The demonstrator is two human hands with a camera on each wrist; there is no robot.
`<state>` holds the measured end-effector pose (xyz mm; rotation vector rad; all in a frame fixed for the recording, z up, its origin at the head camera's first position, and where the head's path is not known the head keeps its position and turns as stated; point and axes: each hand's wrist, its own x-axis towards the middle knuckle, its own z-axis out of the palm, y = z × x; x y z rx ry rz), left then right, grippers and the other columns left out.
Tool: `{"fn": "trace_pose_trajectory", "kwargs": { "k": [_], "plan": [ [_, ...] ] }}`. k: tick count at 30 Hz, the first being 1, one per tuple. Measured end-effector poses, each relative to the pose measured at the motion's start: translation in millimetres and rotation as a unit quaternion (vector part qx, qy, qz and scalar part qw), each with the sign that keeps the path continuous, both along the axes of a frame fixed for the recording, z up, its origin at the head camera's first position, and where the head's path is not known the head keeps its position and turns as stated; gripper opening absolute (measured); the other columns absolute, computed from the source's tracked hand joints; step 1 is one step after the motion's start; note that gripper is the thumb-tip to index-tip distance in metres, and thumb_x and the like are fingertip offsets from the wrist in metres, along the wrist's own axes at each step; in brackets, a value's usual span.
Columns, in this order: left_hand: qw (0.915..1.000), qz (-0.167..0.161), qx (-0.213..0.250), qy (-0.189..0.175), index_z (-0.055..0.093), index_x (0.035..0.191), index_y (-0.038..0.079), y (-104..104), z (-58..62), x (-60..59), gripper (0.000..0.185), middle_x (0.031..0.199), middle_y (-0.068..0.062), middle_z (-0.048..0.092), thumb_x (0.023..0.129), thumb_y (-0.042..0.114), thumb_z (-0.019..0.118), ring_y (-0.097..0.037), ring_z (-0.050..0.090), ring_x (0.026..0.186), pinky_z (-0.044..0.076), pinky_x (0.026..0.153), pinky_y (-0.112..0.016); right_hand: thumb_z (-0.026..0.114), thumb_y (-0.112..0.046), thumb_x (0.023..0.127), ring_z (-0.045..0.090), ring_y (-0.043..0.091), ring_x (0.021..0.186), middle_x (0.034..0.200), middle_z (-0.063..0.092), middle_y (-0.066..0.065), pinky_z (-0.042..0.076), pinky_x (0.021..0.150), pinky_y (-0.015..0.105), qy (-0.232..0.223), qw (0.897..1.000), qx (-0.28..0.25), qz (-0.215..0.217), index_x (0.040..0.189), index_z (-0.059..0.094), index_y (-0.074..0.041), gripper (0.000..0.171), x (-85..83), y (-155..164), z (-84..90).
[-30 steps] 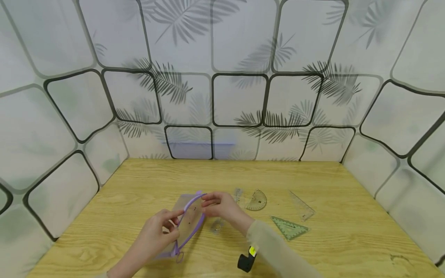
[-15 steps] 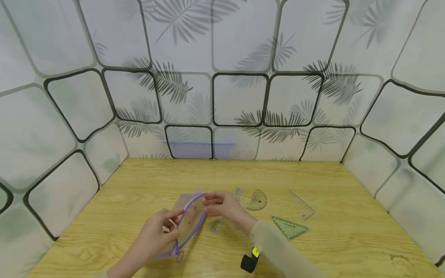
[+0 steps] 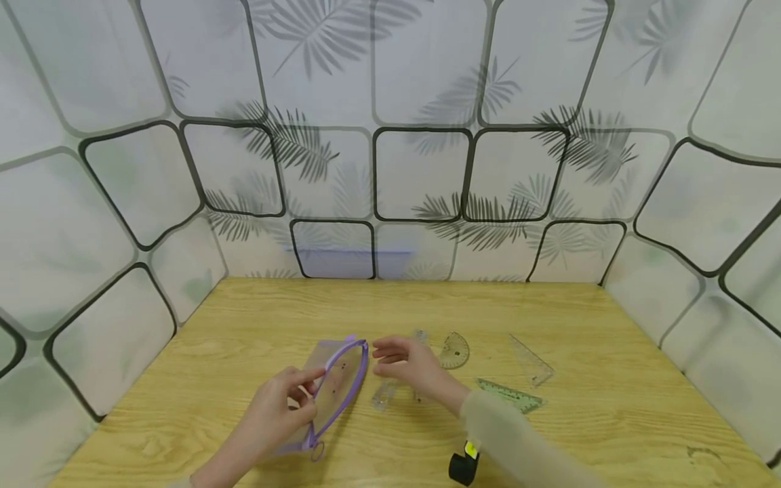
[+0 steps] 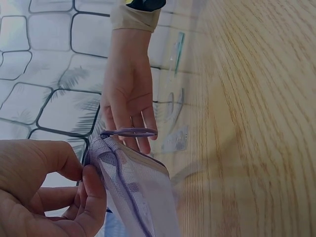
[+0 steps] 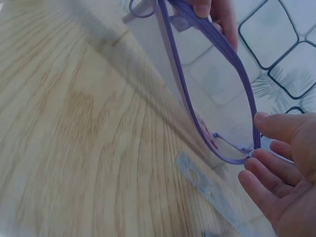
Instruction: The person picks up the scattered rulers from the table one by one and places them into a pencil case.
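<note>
A translucent pouch (image 3: 332,393) with a purple zipper lies on the wooden table (image 3: 244,318), its mouth gaping. My left hand (image 3: 307,385) pinches the near side of the zipper rim between thumb and fingers; the left wrist view shows the same pinch by that hand (image 4: 88,174) on the pouch (image 4: 140,190). My right hand (image 3: 390,357) hovers with its fingers loosely extended just right of the pouch's far end and holds nothing. In the right wrist view its fingertips (image 5: 269,170) sit right beside the zipper's end (image 5: 247,155). A clear straight ruler (image 3: 386,394) lies below that hand.
A clear protractor (image 3: 454,349), a clear set square (image 3: 531,362) and a green set square (image 3: 509,395) lie on the table to the right. Patterned panels wall in the table at the back and on both sides. A black wrist device (image 3: 464,468) sits on the right sleeve.
My right hand has let go of the pouch's far end and drawn a little to the right, uncovering the straight ruler. The left hand keeps its pinch in place.
</note>
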<state>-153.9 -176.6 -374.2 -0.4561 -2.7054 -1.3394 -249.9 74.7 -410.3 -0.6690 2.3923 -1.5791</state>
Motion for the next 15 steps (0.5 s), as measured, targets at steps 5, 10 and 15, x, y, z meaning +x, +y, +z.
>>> {"fn": "trace_pose_trajectory", "kwargs": {
  "k": [5,10,15],
  "plan": [
    [1.0,-0.005,0.001,-0.001,0.064,0.125,-0.008,-0.5,-0.6,-0.4,0.048,0.089,-0.006,0.06,0.077,-0.007,0.062,0.002,0.055,0.071,0.05,0.055,-0.017,0.068,-0.021,0.092,0.065,0.029,0.111,0.127,0.065,0.02,0.059,0.092,0.035,0.025,0.999,0.014,0.013,0.136,0.056,-0.002,0.049,1.6,13.9,-2.1],
    [1.0,-0.006,0.002,-0.006,0.064,0.125,-0.008,-0.5,-1.2,-0.1,0.048,0.089,-0.005,0.06,0.077,-0.007,0.062,0.001,0.056,0.071,0.05,0.055,-0.017,0.067,-0.022,0.093,0.064,0.027,0.113,0.128,0.063,0.018,0.057,0.095,0.036,0.023,0.999,0.033,0.018,0.139,0.054,-0.006,0.051,3.7,26.8,-1.8],
    [0.9999,-0.002,0.002,-0.013,0.063,0.125,-0.007,0.4,-1.0,1.1,0.049,0.09,-0.005,0.059,0.077,-0.007,0.062,0.001,0.055,0.071,0.049,0.055,-0.017,0.068,-0.027,0.092,0.062,0.029,0.116,0.13,0.063,0.016,0.056,0.096,0.038,0.027,0.998,0.046,0.02,0.14,0.054,-0.01,0.053,5.8,39.9,1.4]
  ]
}}
